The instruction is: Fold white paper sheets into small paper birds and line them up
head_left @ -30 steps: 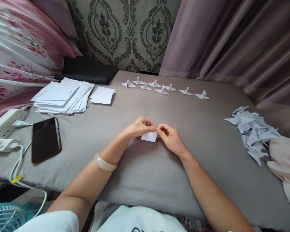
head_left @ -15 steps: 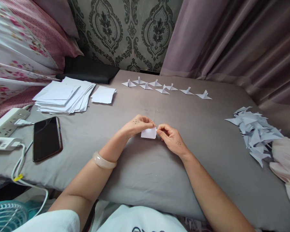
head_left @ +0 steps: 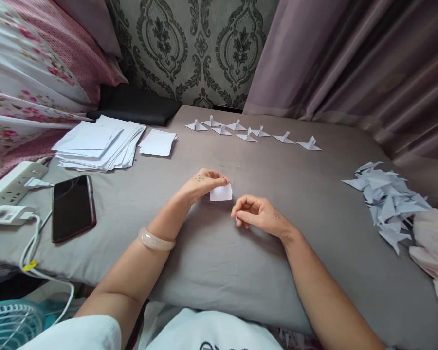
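A small white piece of paper (head_left: 222,193) hangs from my left hand (head_left: 208,183), pinched at its upper edge between thumb and fingers. Just to the right and nearer to me is my right hand (head_left: 254,214), apart from that paper. Its thumb and fingertips are pressed together on a tiny white paper scrap (head_left: 236,220), most of it hidden by the fingers. Beyond both hands, several folded paper cranes (head_left: 247,136) stand in loose rows on the grey cloth surface (head_left: 204,253).
At the left lie a stack of white paper sheets (head_left: 95,143), a smaller pile of paper squares (head_left: 158,143), a phone (head_left: 73,208) and a power strip (head_left: 14,184) with cables. A heap of folded papers (head_left: 389,197) lies at the right, beside pale fabric (head_left: 432,243).
My right hand has pulled away from the paper, toward me, with a tiny scrap in its fingertips. My left hand has shifted slightly left and away from me with the paper.
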A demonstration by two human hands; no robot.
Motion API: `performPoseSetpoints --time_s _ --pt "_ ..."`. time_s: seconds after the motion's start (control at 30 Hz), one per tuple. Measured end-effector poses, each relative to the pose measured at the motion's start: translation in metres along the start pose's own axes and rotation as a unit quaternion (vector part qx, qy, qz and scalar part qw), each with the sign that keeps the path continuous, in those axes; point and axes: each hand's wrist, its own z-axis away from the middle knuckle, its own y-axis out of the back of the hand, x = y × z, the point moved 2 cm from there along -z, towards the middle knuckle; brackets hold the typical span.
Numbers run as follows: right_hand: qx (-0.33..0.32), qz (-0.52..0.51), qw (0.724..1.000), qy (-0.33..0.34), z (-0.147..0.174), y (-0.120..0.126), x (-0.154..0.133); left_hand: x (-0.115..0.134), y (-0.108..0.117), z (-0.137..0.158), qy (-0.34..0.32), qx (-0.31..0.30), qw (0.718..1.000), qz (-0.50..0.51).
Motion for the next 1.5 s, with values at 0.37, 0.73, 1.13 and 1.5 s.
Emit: performPoseSetpoints --time_s 0.37,0.73,1.13,1.5 --pt "0.15 0.003 0.988 -0.04 -0.006 0.002 0.007 0.003 -0.014 0.004 -0.028 -0.047 0.998 0.013" --pt "0.235 -0.112 0.965 -0.014 -0.01 0.008 0.01 -0.011 -0.038 -0.001 0.046 -0.047 0.978 0.2" --pt "0.274 0.007 0.961 -0.025 -0.01 0.004 0.015 -0.01 -0.041 0.001 0.061 -0.015 0.986 0.158" --pt "0.303 0.102 0.947 0.018 -0.006 0.009 0.012 -0.009 -0.041 0.002 0.084 -0.001 0.981 0.173"
